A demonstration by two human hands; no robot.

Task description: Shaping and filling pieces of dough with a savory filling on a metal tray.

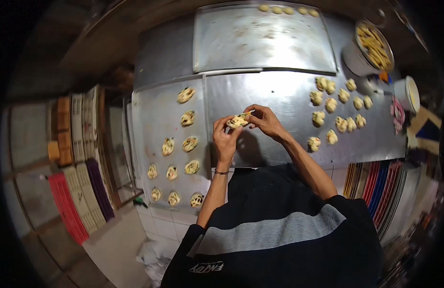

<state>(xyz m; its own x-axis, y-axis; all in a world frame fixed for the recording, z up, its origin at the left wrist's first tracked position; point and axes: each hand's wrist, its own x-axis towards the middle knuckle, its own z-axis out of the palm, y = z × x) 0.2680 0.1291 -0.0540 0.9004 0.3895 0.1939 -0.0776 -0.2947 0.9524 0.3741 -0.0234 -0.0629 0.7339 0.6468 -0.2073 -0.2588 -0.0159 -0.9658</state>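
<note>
Between my two hands, above the metal worktable, I hold a piece of filled dough, pale with dark filling showing. My left hand is closed round its left side. The fingers of my right hand pinch its right edge. To the left, several shaped dough pieces with dark streaks lie in rows on a metal baking tray. On the table to my right are several knotted dough lumps, paler and rounder than the piece in my hands.
At the back lies another large baking tray with several small dough balls along its far edge. A white bucket of yellowish sticks stands at the far right, near a smaller white tub and a pink cloth. Coloured crates stand at the left.
</note>
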